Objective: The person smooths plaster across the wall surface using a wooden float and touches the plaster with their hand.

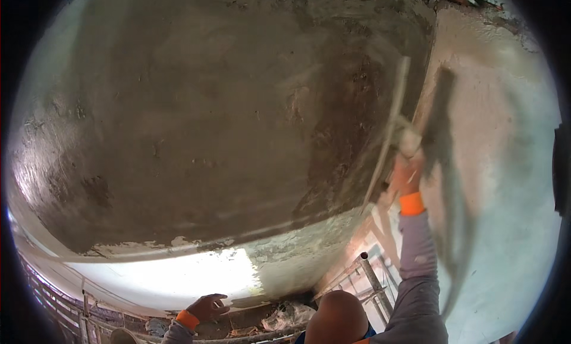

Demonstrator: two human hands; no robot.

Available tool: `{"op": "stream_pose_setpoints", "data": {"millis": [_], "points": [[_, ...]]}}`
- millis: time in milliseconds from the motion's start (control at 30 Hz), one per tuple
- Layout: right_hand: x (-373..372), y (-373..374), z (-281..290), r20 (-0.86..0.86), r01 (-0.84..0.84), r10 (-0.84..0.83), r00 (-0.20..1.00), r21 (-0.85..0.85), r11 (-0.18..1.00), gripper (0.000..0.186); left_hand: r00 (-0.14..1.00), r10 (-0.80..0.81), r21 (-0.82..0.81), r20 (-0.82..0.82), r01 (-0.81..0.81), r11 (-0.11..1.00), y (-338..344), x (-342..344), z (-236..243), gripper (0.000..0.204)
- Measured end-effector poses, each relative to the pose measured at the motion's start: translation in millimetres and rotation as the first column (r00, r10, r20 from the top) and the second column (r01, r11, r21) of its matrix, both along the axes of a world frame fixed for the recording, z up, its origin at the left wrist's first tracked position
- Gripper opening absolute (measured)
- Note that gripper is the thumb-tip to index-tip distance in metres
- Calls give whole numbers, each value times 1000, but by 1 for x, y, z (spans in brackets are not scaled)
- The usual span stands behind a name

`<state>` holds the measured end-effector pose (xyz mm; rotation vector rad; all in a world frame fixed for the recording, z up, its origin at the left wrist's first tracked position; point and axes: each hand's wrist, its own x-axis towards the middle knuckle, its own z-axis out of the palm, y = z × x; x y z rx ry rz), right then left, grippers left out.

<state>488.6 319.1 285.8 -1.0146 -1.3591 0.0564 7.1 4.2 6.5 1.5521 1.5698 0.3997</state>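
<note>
My right hand (408, 173) is raised at the right, its fingers closed round the handle of a long, narrow plastering float (392, 121). The float's pale blade is seen almost edge-on. It stands close to the right border of a broad grey-brown plastered surface (226, 112); I cannot tell whether it touches. Motion blurs the hand and tool a little. Low in the view, my left hand (208, 308) is held out with its fingers apart and nothing in it. Both sleeves end in orange cuffs.
A pale wall (499, 183) rises on the right, bearing the arm's and float's shadow. Scaffold tubes (373, 275) stand below my right arm. A railing (59, 299) runs along the lower left. Crumpled pale sheeting (288, 316) lies below, beyond my left hand.
</note>
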Motion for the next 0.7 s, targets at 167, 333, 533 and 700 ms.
{"op": "stream_pose_setpoints", "data": {"millis": [167, 333, 533, 700], "points": [[112, 121, 38, 234, 147, -300, 925, 508, 849, 23, 999, -25, 130, -26, 28, 991, 20, 18, -14, 56], [89, 139, 66, -279, -48, 24, 960, -82, 995, 12, 999, -4, 141, 51, -3, 990, 10, 28, -32, 57], [63, 122, 68, -371, -180, 113, 922, -153, 972, 7, 993, -92, 308, 75, 65, 949, -19, 31, -42, 45], [25, 95, 37, 521, 269, -372, 768, 264, 926, 12, 975, 9, 220, 220, -58, 974, -23, 37, -18, 39]]}}
